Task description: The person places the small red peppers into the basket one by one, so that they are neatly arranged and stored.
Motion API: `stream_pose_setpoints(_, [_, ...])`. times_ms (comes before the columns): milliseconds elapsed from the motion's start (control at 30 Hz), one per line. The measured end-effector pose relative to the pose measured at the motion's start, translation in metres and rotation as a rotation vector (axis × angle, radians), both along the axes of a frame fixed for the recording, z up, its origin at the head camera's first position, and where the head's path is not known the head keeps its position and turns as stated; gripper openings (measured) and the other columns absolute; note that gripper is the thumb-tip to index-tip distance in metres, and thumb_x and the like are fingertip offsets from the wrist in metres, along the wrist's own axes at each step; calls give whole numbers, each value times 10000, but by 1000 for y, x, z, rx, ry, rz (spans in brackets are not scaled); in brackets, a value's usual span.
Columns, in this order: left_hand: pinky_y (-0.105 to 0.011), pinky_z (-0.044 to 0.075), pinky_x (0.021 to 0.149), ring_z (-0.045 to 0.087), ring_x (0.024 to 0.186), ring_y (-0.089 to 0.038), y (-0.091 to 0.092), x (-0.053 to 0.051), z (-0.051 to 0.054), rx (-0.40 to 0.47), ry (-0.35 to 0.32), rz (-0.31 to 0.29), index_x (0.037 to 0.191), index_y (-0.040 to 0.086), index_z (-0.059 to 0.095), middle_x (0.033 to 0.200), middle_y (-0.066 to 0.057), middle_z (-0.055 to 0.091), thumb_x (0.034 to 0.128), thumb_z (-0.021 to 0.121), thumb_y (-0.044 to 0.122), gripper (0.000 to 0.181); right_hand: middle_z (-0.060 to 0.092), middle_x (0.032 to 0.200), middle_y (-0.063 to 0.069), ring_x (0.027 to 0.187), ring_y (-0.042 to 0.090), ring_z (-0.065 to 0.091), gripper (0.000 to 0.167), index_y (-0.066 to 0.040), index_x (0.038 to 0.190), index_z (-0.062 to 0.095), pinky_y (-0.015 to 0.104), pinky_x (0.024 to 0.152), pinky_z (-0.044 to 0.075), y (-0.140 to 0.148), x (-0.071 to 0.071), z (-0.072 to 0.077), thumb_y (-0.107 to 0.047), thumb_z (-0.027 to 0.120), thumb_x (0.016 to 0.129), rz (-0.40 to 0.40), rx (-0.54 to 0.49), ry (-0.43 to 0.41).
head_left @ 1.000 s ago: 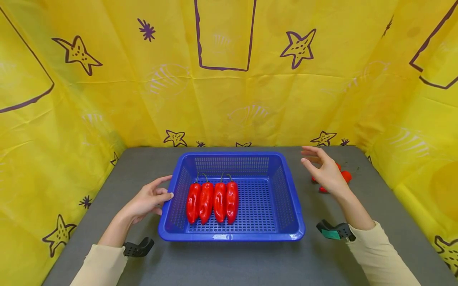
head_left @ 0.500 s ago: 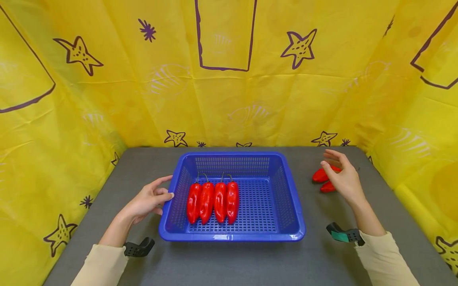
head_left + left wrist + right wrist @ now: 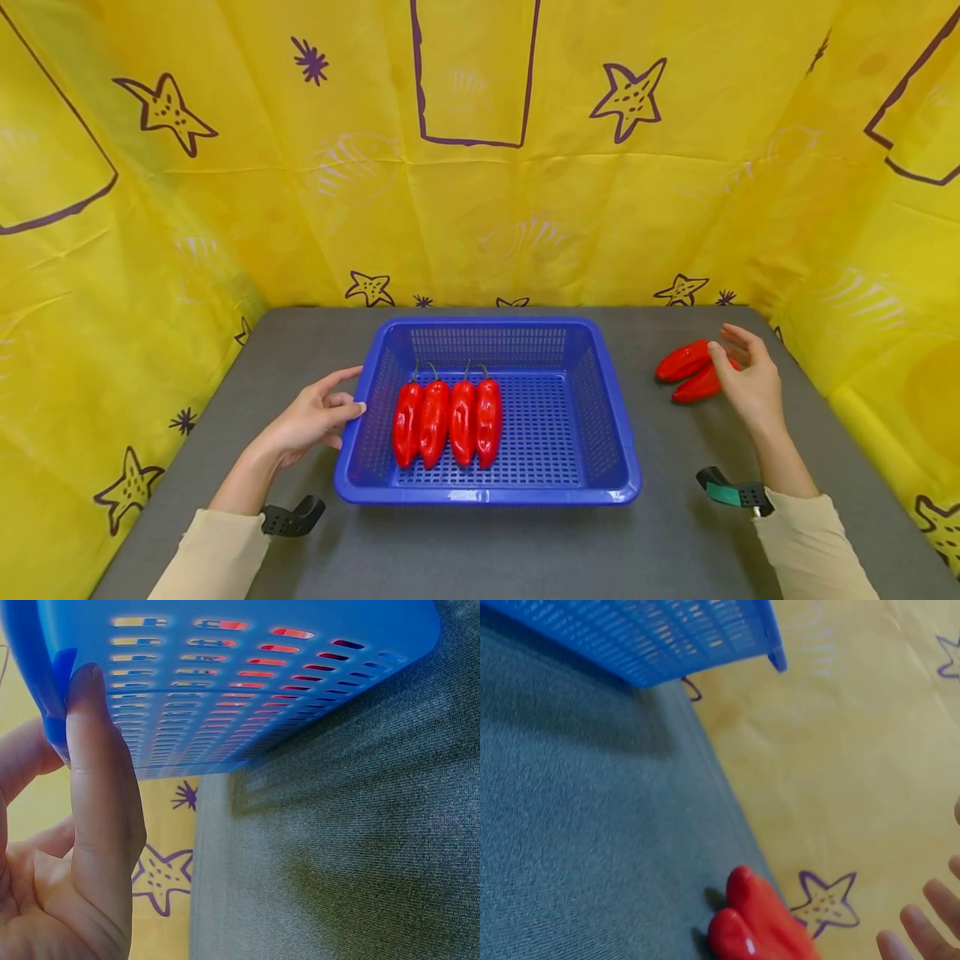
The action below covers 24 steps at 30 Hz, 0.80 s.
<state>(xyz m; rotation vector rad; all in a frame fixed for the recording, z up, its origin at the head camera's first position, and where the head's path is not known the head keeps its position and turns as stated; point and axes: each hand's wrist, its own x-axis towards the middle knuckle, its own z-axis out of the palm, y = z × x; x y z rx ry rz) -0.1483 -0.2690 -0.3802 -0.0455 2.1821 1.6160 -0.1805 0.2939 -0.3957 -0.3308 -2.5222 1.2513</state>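
A blue perforated plastic basket (image 3: 525,497) stands on the grey table. Several glossy red peppers (image 3: 434,425) with thin green stems lie side by side in its left half. At the basket's left rim, my left hand (image 3: 313,421) holds the edge with thumb and fingers; the left wrist view shows the thumb (image 3: 97,757) against the rim. To the right of the basket, two loose red peppers (image 3: 684,362) lie on the table. My right hand (image 3: 752,383) is over their right ends with fingers spread and relaxed, hiding part of them. Whether it touches them cannot be told.
The grey table (image 3: 480,554) is surrounded by yellow cloth walls (image 3: 465,225) printed with starfish and fish. The basket's right wall (image 3: 603,408) stands between its interior and the loose peppers.
My right hand has moved right and slightly toward me, from beside the basket across the loose peppers, uncovering their left ends. My left hand and the basket have stayed put.
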Motion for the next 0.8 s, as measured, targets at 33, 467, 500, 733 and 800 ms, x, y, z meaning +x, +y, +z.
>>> stream_pose_setpoints(33, [-426,565,633,654,765,-266,0,0,0,1,0,-1,1462,143,182,926,-160,603,878,622,180,733,456,1380,54,1215,235,481,529,-193,1387,386,373,989,420,1,0,-1,-406,497,915,-12,-11,-5])
stream_pose_setpoints(467, [-433,563,632,656,757,-271,0,0,-1,14,3,-9,1459,132,186,909,-157,605,873,629,179,736,398,1420,98,1237,288,455,584,-141,1403,362,88,756,433,15,-4,-22,-411,496,903,-164,-83,-100])
stream_pose_setpoints(500, [-432,564,632,656,757,-270,0,0,0,14,2,-8,1459,131,186,907,-155,605,872,630,180,737,396,1419,99,1234,289,457,588,-137,1404,362,94,764,437,16,-4,-23,-413,495,902,-175,-85,-104])
stream_pose_setpoints(733, [-424,565,629,654,758,-267,0,0,0,4,5,-5,1460,131,185,901,-151,606,874,627,183,736,385,1400,100,1224,307,460,607,-133,1408,353,135,806,450,19,-6,-35,-432,485,897,-234,-80,-135])
stream_pose_setpoints(800, [-426,565,629,655,760,-268,0,0,0,2,7,-4,1460,132,184,906,-153,606,874,627,183,736,383,1398,112,1215,324,466,612,-119,1408,349,112,759,434,21,-7,-39,-430,482,898,-247,-74,-139])
